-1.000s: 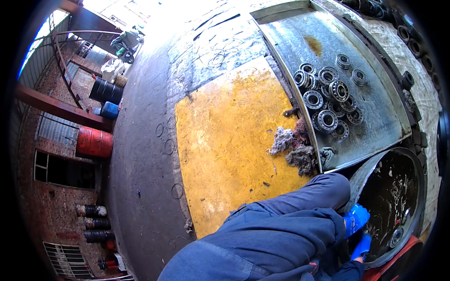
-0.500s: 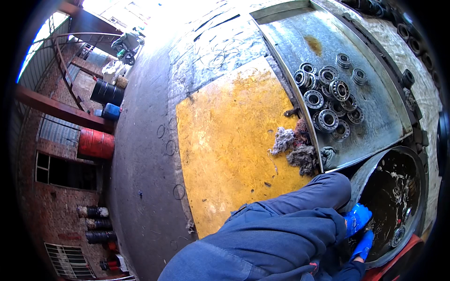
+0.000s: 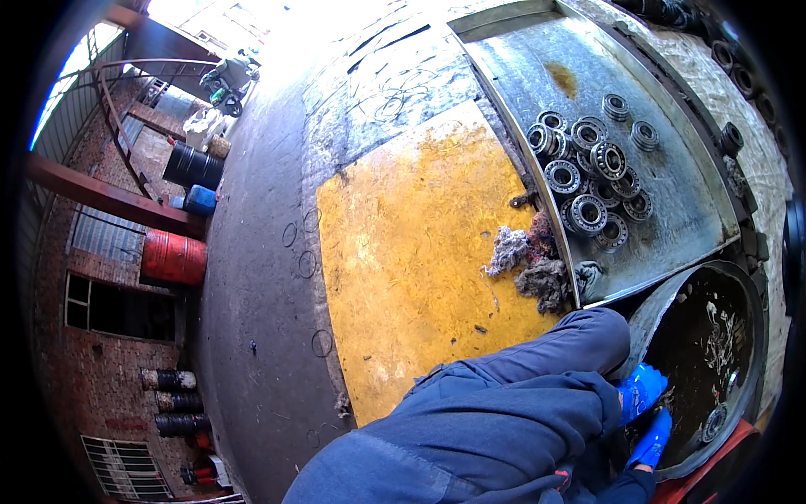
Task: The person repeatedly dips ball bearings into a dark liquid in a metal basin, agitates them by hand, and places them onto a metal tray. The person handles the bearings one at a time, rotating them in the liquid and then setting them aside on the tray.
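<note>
Both of my hands wear blue gloves and are low over a round metal tub [image 3: 642,323] of dark liquid at the lower right. My left hand [image 3: 643,391] is curled at the tub's near side. Just below it in the picture, my right hand [image 3: 654,438] has its fingers bent toward the left one. The hands are close together, and whatever they grip is hidden by the gloves and the dark liquid. A ring-shaped bearing [image 3: 714,422] rests at the tub's right side. Pale foam streaks [image 3: 720,336] float on the liquid.
A shallow metal tray [image 3: 672,244] beyond the tub carries a heap of bearings [image 3: 590,214]. Dirty rags [image 3: 541,281] lie beside it on a yellow floor sheet [image 3: 403,277]. A red drum [image 3: 172,258] and a black drum [image 3: 191,165] stand along the left wall.
The foam streaks on the liquid have shifted and spread a little. My hands have hardly moved.
</note>
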`<state>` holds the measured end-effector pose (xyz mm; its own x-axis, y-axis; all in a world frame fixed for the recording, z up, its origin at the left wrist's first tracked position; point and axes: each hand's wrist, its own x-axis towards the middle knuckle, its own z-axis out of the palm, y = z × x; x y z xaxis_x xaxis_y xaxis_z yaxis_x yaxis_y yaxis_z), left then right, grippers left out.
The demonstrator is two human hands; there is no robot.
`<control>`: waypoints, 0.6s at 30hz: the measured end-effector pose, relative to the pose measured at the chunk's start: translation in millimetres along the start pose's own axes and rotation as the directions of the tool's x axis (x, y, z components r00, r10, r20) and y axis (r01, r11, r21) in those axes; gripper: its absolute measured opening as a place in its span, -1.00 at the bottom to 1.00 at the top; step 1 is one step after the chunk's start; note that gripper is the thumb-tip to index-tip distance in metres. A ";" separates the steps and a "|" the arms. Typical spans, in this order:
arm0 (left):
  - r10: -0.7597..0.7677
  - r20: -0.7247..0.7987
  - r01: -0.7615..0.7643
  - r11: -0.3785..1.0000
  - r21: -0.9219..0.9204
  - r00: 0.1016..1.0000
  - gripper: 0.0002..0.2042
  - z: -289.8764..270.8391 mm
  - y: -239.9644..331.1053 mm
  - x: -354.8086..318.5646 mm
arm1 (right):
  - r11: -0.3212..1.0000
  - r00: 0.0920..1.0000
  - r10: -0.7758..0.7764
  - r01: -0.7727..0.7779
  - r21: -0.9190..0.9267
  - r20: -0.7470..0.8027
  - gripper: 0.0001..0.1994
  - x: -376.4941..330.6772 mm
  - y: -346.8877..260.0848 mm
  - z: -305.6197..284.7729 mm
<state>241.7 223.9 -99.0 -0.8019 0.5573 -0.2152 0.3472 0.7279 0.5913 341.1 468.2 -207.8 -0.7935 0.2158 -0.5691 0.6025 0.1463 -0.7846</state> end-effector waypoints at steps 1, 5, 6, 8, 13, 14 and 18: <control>-0.011 0.001 0.011 1.000 -0.013 1.000 -0.77 2.7 -0.1 1.9 | 1.000 1.000 -0.006 0.006 -0.015 -0.003 -0.58 2.7 -1.0 1.6; -0.005 -0.029 0.004 0.999 -0.048 1.000 -0.76 -0.7 -0.7 0.8 | 0.997 1.000 -0.026 0.026 -0.075 -0.010 -0.59 8.2 4.2 -3.5; 0.010 -0.046 -0.012 0.999 -0.052 0.999 -0.76 -2.3 -1.1 -0.7 | 0.995 0.999 -0.034 0.033 -0.091 -0.009 -0.59 7.6 6.8 -6.6; -0.002 -0.044 0.000 0.999 -0.035 0.999 -0.77 4.2 -1.9 1.4 | 0.990 0.999 -0.048 0.047 -0.130 -0.008 -0.59 3.6 12.4 -9.0; 0.009 -0.057 -0.008 1.000 0.006 0.998 -0.81 -2.0 2.0 -8.0 | 0.971 0.996 -0.074 0.059 -0.233 -0.058 -0.60 4.8 16.8 -1.8; 0.023 -0.064 -0.023 1.000 0.008 0.998 -0.82 -0.1 1.2 -8.8 | 0.964 0.994 -0.081 0.059 -0.260 -0.075 -0.60 3.7 16.7 2.0; -0.075 -0.043 0.078 0.995 0.061 0.996 -0.87 18.8 -4.9 -0.4 | 0.850 0.983 -0.136 0.052 -0.525 -0.124 -0.61 19.1 13.7 7.4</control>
<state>249.5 227.6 -116.4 -0.8460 0.4832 -0.2255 0.3128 0.7921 0.5241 333.5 467.2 -231.2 -0.8513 0.3114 -0.4222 0.5161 0.6420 -0.5670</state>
